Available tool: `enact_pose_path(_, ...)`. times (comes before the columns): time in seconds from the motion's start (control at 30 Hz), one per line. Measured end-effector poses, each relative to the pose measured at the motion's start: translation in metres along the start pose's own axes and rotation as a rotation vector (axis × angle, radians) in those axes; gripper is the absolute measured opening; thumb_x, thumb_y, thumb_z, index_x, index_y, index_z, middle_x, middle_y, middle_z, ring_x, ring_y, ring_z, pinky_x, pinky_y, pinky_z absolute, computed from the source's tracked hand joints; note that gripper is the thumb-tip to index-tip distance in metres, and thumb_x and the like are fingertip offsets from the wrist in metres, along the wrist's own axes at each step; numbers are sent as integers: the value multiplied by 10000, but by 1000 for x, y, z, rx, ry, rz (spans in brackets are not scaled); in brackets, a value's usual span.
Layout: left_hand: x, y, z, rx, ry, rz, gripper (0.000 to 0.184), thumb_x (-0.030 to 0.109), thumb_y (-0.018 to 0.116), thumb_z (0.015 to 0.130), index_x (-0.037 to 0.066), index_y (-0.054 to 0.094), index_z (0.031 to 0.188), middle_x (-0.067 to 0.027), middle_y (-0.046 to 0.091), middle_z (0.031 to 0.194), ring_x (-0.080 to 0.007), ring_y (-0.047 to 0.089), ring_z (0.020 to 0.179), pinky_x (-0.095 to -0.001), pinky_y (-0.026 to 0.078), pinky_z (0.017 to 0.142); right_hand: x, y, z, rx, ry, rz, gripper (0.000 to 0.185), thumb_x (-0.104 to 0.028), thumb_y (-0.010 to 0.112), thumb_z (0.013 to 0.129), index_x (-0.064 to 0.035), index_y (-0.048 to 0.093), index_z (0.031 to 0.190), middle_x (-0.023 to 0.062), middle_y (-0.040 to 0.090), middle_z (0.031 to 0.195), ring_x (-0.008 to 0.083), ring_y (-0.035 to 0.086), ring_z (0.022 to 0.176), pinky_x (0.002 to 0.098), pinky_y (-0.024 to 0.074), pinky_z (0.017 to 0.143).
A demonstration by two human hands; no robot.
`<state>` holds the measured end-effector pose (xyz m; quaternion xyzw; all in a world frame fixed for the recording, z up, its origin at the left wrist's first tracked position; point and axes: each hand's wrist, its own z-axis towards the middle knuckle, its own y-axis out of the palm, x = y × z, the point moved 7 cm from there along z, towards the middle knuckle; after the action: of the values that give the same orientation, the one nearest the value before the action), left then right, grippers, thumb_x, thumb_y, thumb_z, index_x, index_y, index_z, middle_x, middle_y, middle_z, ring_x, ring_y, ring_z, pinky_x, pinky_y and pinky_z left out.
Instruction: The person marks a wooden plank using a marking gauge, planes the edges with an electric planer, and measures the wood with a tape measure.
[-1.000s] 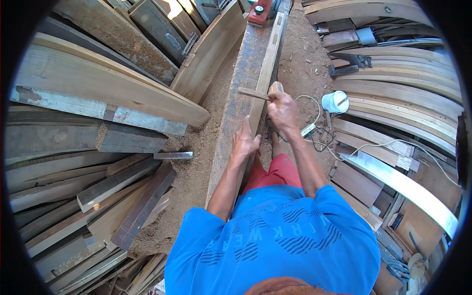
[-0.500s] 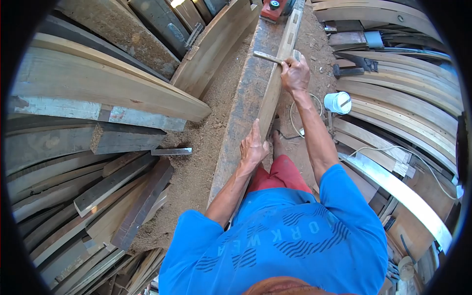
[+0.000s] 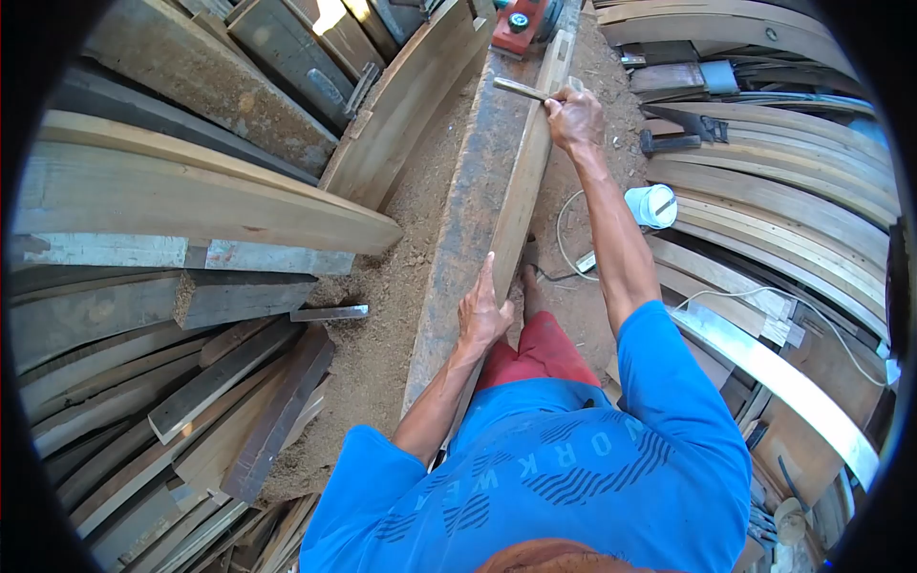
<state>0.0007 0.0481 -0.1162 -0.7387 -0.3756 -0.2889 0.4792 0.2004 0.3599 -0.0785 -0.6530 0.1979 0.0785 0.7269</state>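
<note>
A long squared wooden beam (image 3: 522, 186) lies along the workbench plank (image 3: 457, 229), with a slot cut near its far end. My left hand (image 3: 484, 315) grips the beam's near part, its index finger stretched along the top and the other fingers curled at the right edge. Further up, my right hand (image 3: 576, 116) is closed on a slim rod-shaped tool (image 3: 521, 89), which sticks out leftward across the beam. Its exact kind is unclear, as my fingers cover part of it. A red power tool (image 3: 517, 29), perhaps a planer, sits at the plank's far end.
Stacked boards (image 3: 210, 196) crowd the left side, above sawdust-covered ground (image 3: 368, 334). More boards (image 3: 793, 205) line the right. A white bucket (image 3: 651, 204), a pale cable (image 3: 564, 229) and a handsaw (image 3: 683, 124) are on my right.
My right hand and the rod-shaped tool have moved a little further up the beam. My left hand sits slightly closer to my body. The camera view has shifted slightly.
</note>
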Motion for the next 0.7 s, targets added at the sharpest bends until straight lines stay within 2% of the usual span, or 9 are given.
enact_pose_path(0.1,-2,4,-3,-43,-37,7,1002,71,739,731,78,253,1608,-316,664,1211,-502,674,1027,-539,562,878,14,8,7,-10,-25,12,191,-286,763,874,-119,796,960,184,712,974,363,706,947,482,576,839)
enact_pose_path(0.13,-1,3,2,-56,-55,12,1021,63,753,722,81,249,1611,-309,654,1247,-501,670,1040,-536,564,874,8,3,2,-4,-48,3,195,-259,779,842,-83,787,927,200,720,950,359,709,933,459,563,821)
enact_pose_path(0.27,2,1,3,-43,-32,5,1014,53,751,723,73,255,1607,-311,646,1263,-501,668,1045,-532,566,875,-2,-10,-15,13,21,36,169,-231,791,835,-97,790,938,184,713,981,366,708,939,458,567,824)
enact_pose_path(0.47,5,0,5,-16,-14,21,1018,37,750,712,68,262,1604,-306,634,1294,-494,670,1051,-528,567,875,17,2,97,12,90,-12,184,-273,786,842,-127,800,955,177,754,972,337,728,945,459,570,845)
enact_pose_path(0.6,11,-3,2,2,8,19,1016,37,758,704,62,276,1598,-304,633,1300,-489,672,1056,-524,571,867,19,0,105,0,-35,-21,219,-319,762,839,-138,801,954,175,760,928,346,735,917,477,573,820)
enact_pose_path(0.7,9,-2,11,16,19,13,1016,32,762,700,69,284,1596,-309,638,1287,-487,672,1063,-520,575,859,23,4,117,-56,12,-46,235,-337,747,848,-138,797,962,175,760,937,355,734,933,476,572,821)
